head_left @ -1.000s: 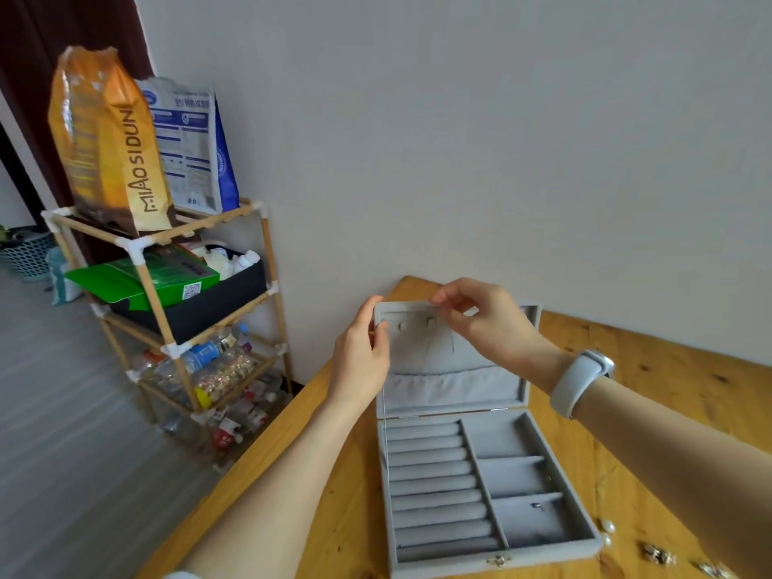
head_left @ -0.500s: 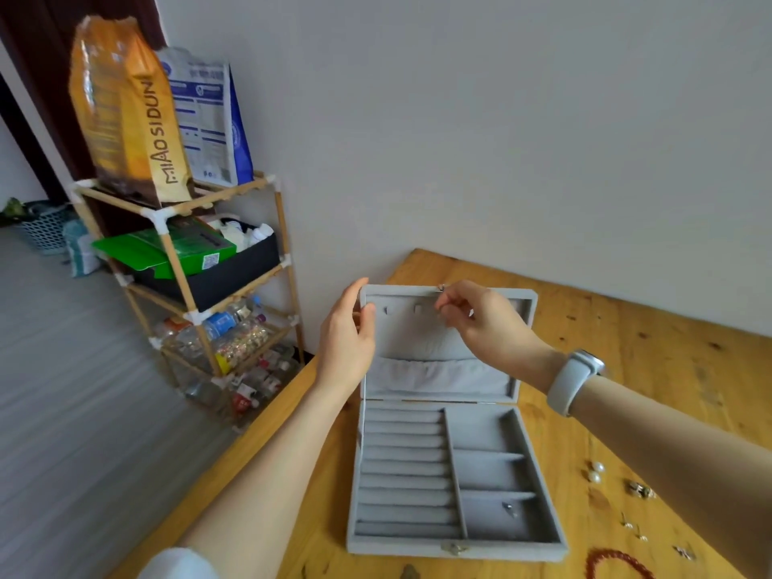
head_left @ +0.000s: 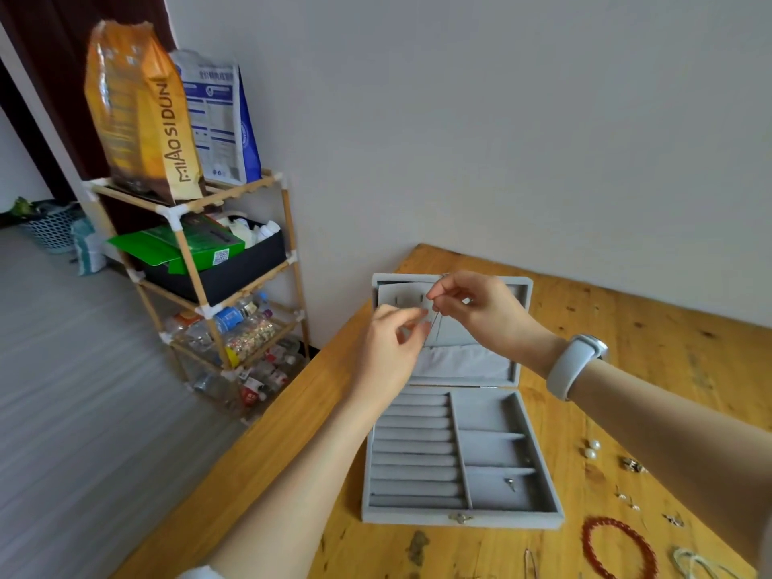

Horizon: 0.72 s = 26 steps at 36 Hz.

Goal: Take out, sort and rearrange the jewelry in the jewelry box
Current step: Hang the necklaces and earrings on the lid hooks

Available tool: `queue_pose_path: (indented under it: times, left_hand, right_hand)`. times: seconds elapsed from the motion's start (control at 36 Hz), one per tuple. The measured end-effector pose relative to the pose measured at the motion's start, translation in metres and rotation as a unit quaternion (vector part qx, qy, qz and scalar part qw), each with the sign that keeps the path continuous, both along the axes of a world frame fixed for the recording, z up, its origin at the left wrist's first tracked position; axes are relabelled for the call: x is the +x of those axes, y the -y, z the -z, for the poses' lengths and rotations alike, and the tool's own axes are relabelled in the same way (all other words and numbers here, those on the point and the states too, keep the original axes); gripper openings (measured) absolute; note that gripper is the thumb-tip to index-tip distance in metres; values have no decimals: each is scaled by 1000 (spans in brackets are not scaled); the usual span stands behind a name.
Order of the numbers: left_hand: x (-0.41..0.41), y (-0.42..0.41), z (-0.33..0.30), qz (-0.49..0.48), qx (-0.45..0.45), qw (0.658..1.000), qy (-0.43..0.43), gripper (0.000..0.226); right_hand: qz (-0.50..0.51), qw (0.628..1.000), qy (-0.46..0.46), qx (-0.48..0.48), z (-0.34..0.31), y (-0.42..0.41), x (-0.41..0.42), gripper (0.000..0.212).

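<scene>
Jewelry lies loose on the wooden surface (head_left: 668, 353) at about four o'clock of the open grey velvet jewelry box (head_left: 459, 518): a red bead bracelet (head_left: 618, 549) nearest, then small metal pieces, then two white pearls (head_left: 592, 449). One small metal piece (head_left: 509, 483) sits in the box's near right compartment. Farther off, before the raised lid (head_left: 455, 328), the left hand (head_left: 392, 348) and right hand (head_left: 476, 311) meet. A thin chain (head_left: 436, 317) hangs between them, pinched by the right fingers (head_left: 436, 291) at twelve o'clock, with the left fingers (head_left: 413, 315) narrowed just beside it.
</scene>
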State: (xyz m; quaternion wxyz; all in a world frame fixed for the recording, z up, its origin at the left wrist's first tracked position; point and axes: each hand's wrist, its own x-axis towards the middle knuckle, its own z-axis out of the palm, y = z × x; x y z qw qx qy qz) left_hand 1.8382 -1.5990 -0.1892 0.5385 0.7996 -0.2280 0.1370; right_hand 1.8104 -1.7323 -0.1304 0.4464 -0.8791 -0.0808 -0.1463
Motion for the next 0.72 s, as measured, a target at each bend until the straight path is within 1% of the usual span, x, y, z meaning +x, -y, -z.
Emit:
queue_pose_path:
  times: [0.11, 0.22, 0.28, 0.36, 0.44, 0.53, 0.61, 0.72]
  left_hand:
    - [-2, 7, -4, 14, -44, 998, -35, 14]
    - [-2, 8, -6, 4, -62, 997, -35, 12]
    - [1, 5, -4, -4, -59, 998, -30, 11]
    - [7, -1, -2, -17, -56, 998, -31, 7]
    - [13, -4, -1, -60, -49, 997, -24, 6]
    - [17, -1, 1, -138, -49, 989, -20, 7]
    - [21, 2, 5, -186, -46, 981, -13, 11]
    - [25, 3, 5, -193, -40, 980, -2, 8]
  right_hand:
    - [1, 1000, 8, -10, -1, 0, -1, 13]
    - [7, 1000, 15, -20, -2, 5, -4, 13]
    - [11, 999, 12, -50, -1, 8, -6, 14]
    - [25, 991, 18, -126, 4, 12, -7, 16]
    - [49, 979, 33, -195, 13, 12, -3, 18]
    - [78, 969, 50, -229, 23, 7, 4, 21]
    - [102, 967, 53, -228, 31, -1, 14, 21]
    - [127, 971, 55, -198, 43, -9, 23, 23]
